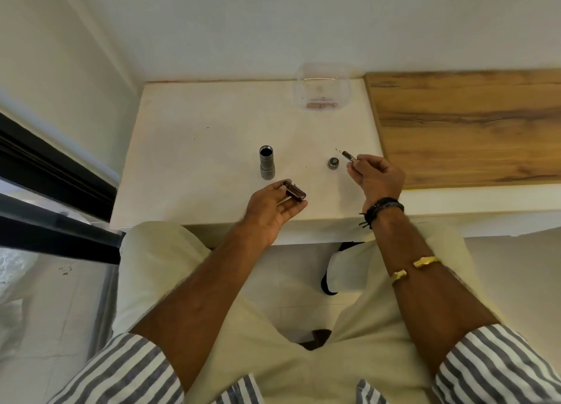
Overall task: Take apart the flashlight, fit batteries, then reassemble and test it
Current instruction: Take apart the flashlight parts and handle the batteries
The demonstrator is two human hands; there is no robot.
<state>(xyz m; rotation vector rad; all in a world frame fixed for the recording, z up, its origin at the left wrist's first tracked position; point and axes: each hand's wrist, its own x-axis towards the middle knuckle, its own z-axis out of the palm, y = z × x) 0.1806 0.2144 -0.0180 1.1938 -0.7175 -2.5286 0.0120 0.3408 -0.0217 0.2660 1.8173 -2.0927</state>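
Dark brown and slim, a battery [348, 156] is pinched at its near end by the fingertips of the right hand [375, 175], right of centre in the frame, its free end pointing up and to the left, lifted clear of the worktop [188, 172]. A black corded band [383, 208] circles that wrist, and a gold open bangle [415, 268] sits lower on the forearm. Just left of the battery's tip, the flashlight's round grey end cap [333, 163] lies flat on the white surface, apart from the fingers.

At centre, the left hand [273, 210] is palm-up near the front edge, fingers curled loosely around a dark, reddish-brown battery holder [294, 191] that rests across them. Just above it the grey flashlight body [267, 166] stands upright with its open end up, touching neither hand.

Toward the upper right of the white surface, against the wall, sits a clear plastic container [322, 89] with some brownish items inside, too blurred to name. A wood-grain board [473, 124] adjoins the right side. Striped sleeves [127, 370] fill the bottom corners.
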